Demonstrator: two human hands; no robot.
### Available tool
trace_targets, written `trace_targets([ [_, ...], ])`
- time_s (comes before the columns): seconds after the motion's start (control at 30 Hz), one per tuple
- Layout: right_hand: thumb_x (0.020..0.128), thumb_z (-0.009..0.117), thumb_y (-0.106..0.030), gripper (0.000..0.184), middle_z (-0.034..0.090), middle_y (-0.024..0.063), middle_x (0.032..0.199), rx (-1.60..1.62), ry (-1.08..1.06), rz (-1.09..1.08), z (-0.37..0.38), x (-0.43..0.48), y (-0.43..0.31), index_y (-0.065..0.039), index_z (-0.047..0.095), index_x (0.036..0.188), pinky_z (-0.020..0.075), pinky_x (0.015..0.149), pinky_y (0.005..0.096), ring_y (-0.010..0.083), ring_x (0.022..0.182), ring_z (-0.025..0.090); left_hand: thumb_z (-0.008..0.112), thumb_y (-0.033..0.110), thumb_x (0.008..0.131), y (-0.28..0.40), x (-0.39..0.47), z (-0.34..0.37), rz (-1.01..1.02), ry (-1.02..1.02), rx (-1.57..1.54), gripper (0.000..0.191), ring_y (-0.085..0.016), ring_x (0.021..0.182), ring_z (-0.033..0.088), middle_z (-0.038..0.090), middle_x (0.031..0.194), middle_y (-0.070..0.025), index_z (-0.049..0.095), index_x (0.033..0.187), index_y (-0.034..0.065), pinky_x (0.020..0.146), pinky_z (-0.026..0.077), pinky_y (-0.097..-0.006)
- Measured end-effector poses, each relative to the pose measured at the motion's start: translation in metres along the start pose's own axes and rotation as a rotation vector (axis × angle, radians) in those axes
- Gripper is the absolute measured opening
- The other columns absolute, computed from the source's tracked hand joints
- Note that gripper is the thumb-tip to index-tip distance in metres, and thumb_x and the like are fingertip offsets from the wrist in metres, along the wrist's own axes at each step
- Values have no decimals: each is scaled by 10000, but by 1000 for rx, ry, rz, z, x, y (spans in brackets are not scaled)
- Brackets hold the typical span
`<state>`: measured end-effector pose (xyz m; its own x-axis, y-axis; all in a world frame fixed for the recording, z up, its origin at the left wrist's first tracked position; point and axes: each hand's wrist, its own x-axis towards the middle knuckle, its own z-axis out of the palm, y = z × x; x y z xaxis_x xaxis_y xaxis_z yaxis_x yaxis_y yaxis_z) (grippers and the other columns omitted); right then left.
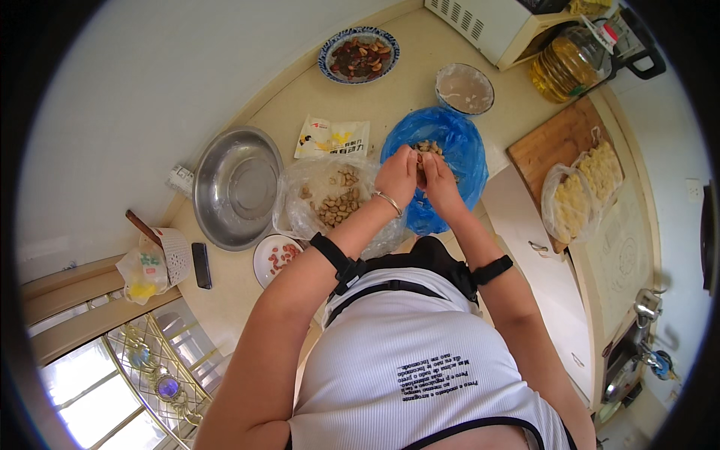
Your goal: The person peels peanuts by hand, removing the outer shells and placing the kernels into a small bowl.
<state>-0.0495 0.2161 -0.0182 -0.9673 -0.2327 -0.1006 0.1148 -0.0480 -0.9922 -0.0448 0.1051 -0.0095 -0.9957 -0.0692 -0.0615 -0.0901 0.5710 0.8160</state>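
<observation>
My left hand (395,175) and my right hand (442,184) meet over a blue plastic bag (468,147). Their fingertips pinch a peanut (420,162), mostly covered by the fingers. Inside the spread-open bag lie pale peanut shells (428,147). Left of it, partly under my left forearm, a clear plastic bag (292,188) holds unshelled peanuts (339,208). Further toward me on that side, a white bowl (261,263) contains reddish shelled peanut kernels (286,256). My left arm hides part of that bowl's surroundings.
A steel basin (211,202) and a phone (201,265) are at left. Behind stand a printed packet (332,138), a patterned plate (324,64) of brown pieces, and a bowl (465,90). An oil jug (565,64) and cutting board (534,143) with bagged yellow food (568,205) are right.
</observation>
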Motion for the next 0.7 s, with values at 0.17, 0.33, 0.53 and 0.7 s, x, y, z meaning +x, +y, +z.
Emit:
trace_targets([
  [0.17,957,334,-318,313,476,15,662,366,-64,277,-9,-3,-5,-68,475,832,357,538,227,100,592,423,396,246,929,13,-3,-13,-29,-70,-316,269,-179,492,488,482,566,-80,470,786,31,492,393,-317],
  [0.33,954,352,-305,281,486,15,682,626,-149,302,-10,-3,-5,-74,494,882,373,561,229,108,617,434,456,223,904,-19,1,-6,-222,-137,-500,226,-104,511,469,511,594,-3,562,842,34,499,398,-252],
  [0.53,936,421,-319,273,508,11,693,577,-128,326,-16,-2,-12,-65,514,897,371,541,215,93,607,442,483,178,873,-13,2,-3,-159,-100,-343,204,-102,546,497,562,635,-21,612,922,29,523,407,-234],
  [0.7,898,508,-309,257,515,-6,644,302,-105,284,-19,0,-13,-66,523,815,368,508,212,82,549,440,450,296,910,-20,7,-8,-222,-165,-361,298,-105,505,453,545,638,-22,606,867,46,465,369,-229],
])
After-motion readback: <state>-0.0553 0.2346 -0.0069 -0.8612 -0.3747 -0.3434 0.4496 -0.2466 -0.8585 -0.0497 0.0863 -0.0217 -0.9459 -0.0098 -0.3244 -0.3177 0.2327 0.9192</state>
